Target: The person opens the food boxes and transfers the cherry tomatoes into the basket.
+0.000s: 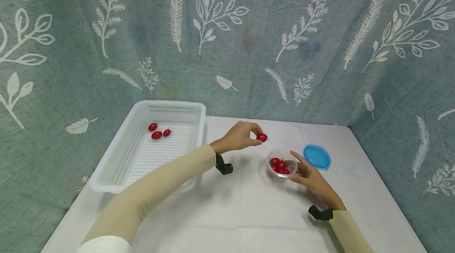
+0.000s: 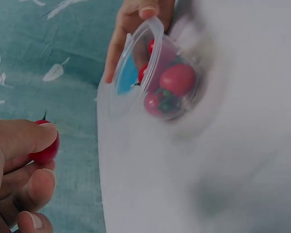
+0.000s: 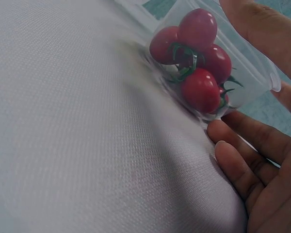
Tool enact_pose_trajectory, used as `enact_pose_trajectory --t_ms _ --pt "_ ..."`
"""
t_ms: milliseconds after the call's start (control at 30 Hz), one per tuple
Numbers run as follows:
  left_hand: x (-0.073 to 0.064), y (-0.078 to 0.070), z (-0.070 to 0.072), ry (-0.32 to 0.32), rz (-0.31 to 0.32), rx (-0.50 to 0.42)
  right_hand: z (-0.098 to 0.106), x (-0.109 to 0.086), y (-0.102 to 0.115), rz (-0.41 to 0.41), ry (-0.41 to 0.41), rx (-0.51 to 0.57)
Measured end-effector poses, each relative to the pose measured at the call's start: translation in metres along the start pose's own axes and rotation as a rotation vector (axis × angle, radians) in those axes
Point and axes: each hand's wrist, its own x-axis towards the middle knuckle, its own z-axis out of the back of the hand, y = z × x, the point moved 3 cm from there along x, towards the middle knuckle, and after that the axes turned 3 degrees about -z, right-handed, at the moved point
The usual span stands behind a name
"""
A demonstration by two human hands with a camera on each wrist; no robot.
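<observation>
Between thumb and fingertips, my left hand (image 1: 239, 136) pinches a red cherry tomato (image 1: 262, 137), its green stem end showing in the left wrist view. It is held above and to the left of a round clear plastic container (image 3: 250, 80). Several cherry tomatoes (image 1: 281, 164) with green calyxes lie inside that container. On its right side, my right hand (image 1: 313, 180) holds the container, thumb along the rim and fingers low against the wall. The container stands on the white-covered table.
A white perforated basket (image 1: 202, 126) stands at the left, with three cherry tomatoes (image 1: 156, 135) in it. Behind the right hand lies a blue lid (image 1: 317, 157). Patterned green-grey cloth (image 1: 227, 67) closes off the table's back and sides. My left forearm crosses over the basket's front right corner.
</observation>
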Motion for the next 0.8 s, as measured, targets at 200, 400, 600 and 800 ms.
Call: enact_pose_trajectory --t_ms 200,400,600,800 --pt "-0.008 0.008 0.016 -0.039 0.016 -0.004 0.0 0.0 -0.002 0.006 0.0 -0.009" --pt "-0.017 0.017 0.034 -0.078 0.047 -0.051 0.001 -0.001 -0.003 0.008 0.002 0.003" --pt "-0.025 0.026 0.051 -0.121 0.059 -0.052 0.003 -0.001 -0.003 0.014 -0.01 -0.006" --pt "-0.036 0.035 0.069 -0.155 0.067 -0.017 0.001 0.0 -0.004 0.027 -0.011 -0.006"
